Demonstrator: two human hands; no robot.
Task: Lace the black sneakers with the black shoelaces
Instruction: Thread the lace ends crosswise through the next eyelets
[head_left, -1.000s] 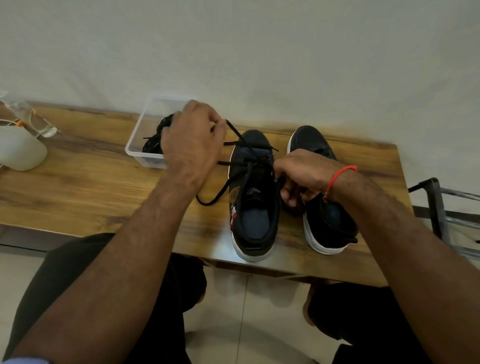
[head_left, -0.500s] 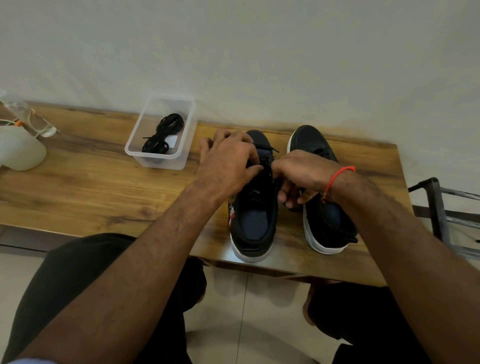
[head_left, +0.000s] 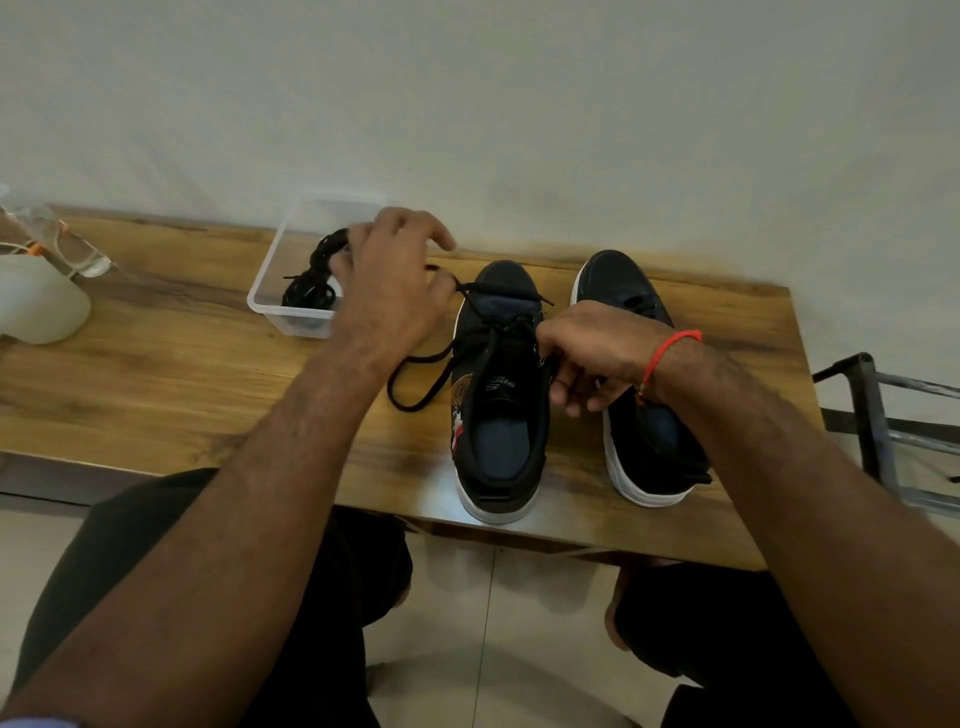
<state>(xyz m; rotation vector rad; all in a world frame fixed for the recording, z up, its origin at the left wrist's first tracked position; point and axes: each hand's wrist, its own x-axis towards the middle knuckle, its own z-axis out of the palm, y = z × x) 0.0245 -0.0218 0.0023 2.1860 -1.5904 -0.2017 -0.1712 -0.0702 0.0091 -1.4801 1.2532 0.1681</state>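
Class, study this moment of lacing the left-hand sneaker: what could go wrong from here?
1. The left hand pulls the shoelace sideways, close to the clear box; a wider pull might knock it.
2. The right hand steadies the sneaker; if that grip slackens, the pull could drag the shoe.

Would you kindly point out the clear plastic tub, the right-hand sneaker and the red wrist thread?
clear plastic tub (head_left: 265, 304): head view, front-left rim.
right-hand sneaker (head_left: 615, 275): head view, toe.
red wrist thread (head_left: 670, 347): head view, strand across wrist.
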